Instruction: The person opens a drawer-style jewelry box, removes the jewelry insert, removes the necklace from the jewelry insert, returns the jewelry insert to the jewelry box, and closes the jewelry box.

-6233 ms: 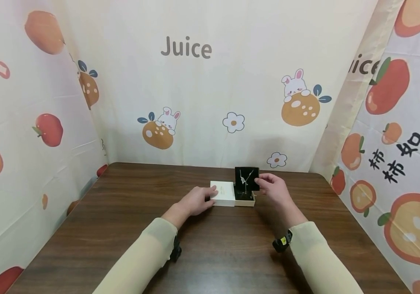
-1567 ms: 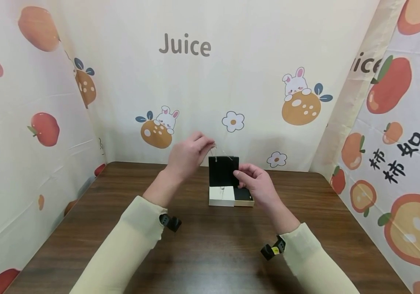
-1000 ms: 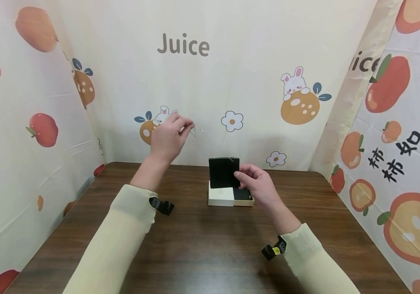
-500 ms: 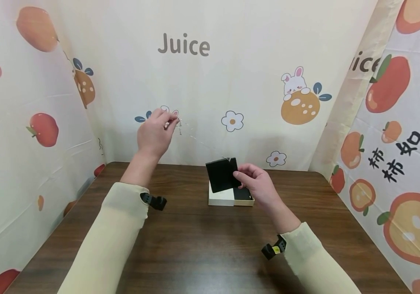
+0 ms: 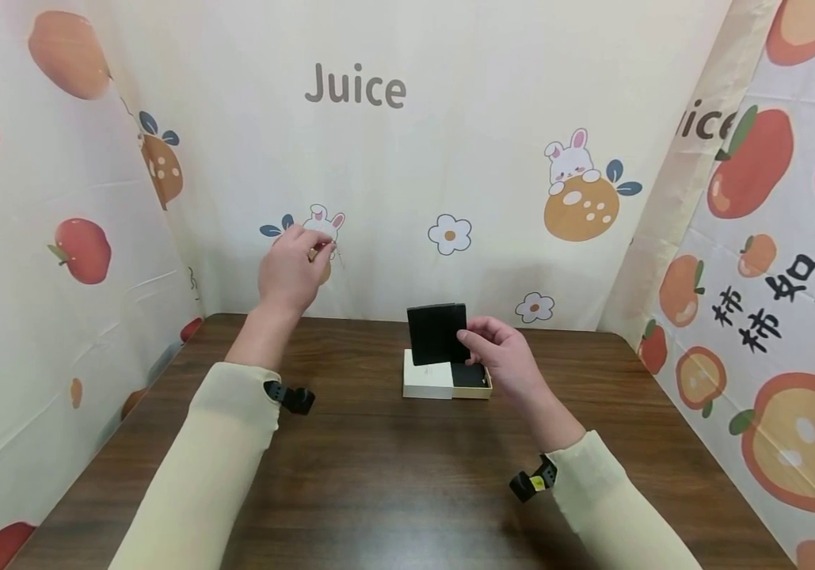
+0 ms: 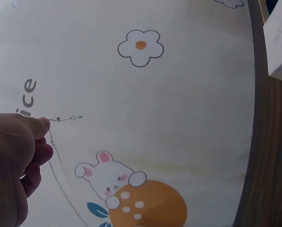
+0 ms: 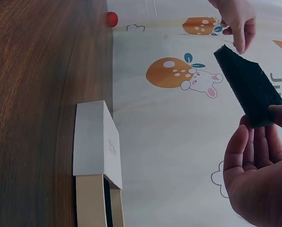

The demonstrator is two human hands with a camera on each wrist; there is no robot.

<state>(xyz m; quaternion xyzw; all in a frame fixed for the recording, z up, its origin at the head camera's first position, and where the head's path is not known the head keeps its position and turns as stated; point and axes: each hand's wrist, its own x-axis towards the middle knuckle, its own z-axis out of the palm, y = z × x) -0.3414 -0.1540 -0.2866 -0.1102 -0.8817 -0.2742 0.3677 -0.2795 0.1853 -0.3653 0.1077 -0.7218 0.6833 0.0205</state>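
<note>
Raised in front of the back curtain, my left hand point(image 5: 289, 267) pinches a thin silver necklace point(image 6: 58, 119) between thumb and forefinger. In the left wrist view a short clasp end sticks out of the pinch and two fine strands hang below it; their lower end is out of frame. My right hand point(image 5: 508, 360) grips a square black foam pad point(image 5: 437, 334) by its right edge, above the jewelry box. That box lies on the table, its white sleeve point(image 5: 427, 381) partly slid off the cream drawer point(image 5: 473, 393), which has a black lining.
The box rests near the back of the brown wooden table point(image 5: 393, 491). Curtains with fruit and rabbit prints point(image 5: 493, 158) stand behind the table and along both sides. Each wrist carries a small black camera point(image 5: 296, 398).
Earlier the necklace lay on the pad, lifted from the drawer. My left hand then took its chain and drew it up and leftward. The pad now shows its plain black back, slightly re-tilted.
</note>
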